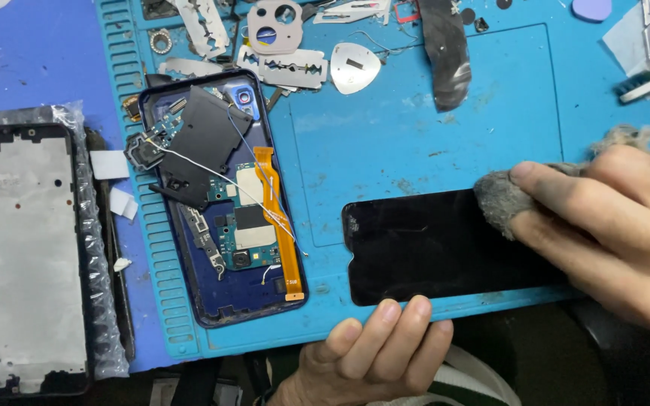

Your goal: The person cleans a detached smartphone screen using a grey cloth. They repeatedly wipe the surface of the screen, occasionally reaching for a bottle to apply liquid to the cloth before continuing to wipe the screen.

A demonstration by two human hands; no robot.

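— While the right hand [611,225] comes in from three o'clock, what is it pinching?

— A wad of grey cloth [499,199], nipped between thumb and fingers and pressed onto the black phone screen panel [438,244], which lies flat at about five o'clock on the blue repair mat [453,113]. A flat, face-up panel takes a wipe evenly, I'd judge.

— And the left hand [374,353]?

— At six o'clock, fingers curled together against the mat's near edge just below the panel, holding nothing; it looks like a brace so the panel won't slide.

— What sits at nine o'clock of the panel?

— An opened phone body [223,199], boards and an orange flex cable [280,218] exposed, with a loose black shield plate [205,143] across its top. Well apart from the cloth, probably to stay clear of it.

— Farther out?

— A silver mid-frame in plastic wrap [24,256] at the far nine o'clock edge; razor blades [283,68], a metal pick [353,68] and a camera bezel [274,26] clustered at twelve, within reach but off the working patch.
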